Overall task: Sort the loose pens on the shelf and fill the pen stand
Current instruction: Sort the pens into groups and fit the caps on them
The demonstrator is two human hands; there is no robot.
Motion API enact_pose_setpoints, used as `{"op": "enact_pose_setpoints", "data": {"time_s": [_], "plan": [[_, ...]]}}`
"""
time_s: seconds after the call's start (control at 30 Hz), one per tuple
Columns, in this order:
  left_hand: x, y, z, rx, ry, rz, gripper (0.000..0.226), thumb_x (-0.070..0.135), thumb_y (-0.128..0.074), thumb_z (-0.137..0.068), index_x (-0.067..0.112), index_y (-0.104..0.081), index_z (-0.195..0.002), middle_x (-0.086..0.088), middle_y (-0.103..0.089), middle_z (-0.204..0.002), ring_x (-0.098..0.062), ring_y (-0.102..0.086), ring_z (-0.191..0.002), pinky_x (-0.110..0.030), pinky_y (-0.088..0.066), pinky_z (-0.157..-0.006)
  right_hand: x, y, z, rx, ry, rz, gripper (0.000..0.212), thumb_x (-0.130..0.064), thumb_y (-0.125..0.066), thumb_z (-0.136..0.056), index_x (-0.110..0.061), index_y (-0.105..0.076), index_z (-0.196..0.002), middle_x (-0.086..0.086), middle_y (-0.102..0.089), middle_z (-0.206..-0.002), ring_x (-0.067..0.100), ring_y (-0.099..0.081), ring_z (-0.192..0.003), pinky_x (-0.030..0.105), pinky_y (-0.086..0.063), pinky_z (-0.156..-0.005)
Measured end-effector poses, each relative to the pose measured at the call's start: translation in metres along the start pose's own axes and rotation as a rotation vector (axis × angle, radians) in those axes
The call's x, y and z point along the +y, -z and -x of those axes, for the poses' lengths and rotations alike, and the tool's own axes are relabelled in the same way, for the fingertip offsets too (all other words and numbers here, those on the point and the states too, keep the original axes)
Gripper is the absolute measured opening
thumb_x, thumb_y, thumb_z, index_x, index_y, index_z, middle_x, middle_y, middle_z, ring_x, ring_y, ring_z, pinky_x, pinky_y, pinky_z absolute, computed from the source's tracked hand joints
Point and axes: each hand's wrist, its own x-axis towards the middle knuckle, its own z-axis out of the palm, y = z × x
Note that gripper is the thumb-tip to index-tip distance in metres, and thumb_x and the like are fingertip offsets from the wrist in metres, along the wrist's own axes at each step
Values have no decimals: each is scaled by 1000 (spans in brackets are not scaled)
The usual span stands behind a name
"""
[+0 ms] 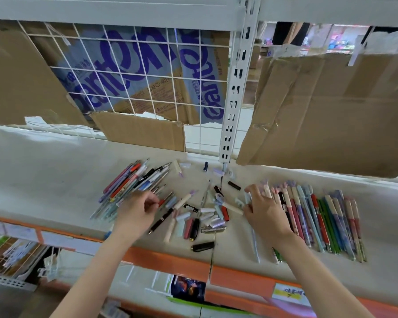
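- White shelf [55,175] with an orange front edge carries everything; torn cardboard [319,106] hangs behind.
- Loose pens and caps [202,216] lie scattered mid-shelf, between a fanned pile [133,182] at left and a neat row of pens [326,221] at right.
- Left hand [136,211], fingers curled, pinches a red-tipped pen [161,202].
- Right hand [265,212] rests flat, fingers spread, on the row's left end.

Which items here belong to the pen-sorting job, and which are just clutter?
Job:
- pen pile on the left, under the left hand
- aligned pen row on the right, right hand laid on it
- loose caps and pens in the middle
No pen stand in view.

Clutter:
- torn cardboard
- wire grid
- yellow label
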Motion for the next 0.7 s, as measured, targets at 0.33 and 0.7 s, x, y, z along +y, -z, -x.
{"op": "enact_pose_setpoints", "data": {"time_s": [0.33,0.7], "plan": [[0,-11,2,-78,-32,-363,23,33,-58,-90,15,-61,-104,-5,-49,-111,-24,-50,-106,-33,-47,-83,-3,5,-8,-140,11,106,25,-18,-49,-92,-18,-57,-115,5,-41,-112,22,-51,-94,34,-48,-81],[15,-5,10,91,-172,-74,8,16,-51,-94,13,-45,-91,0,-56,-61,-18,-52,-51,-33,-36,-44,-33,-8,-25,78,174,-93,16,-21,-58,-91,-11,-68,-98,2,-57,-100,20,-59,-92,31,-49,-70]]}}
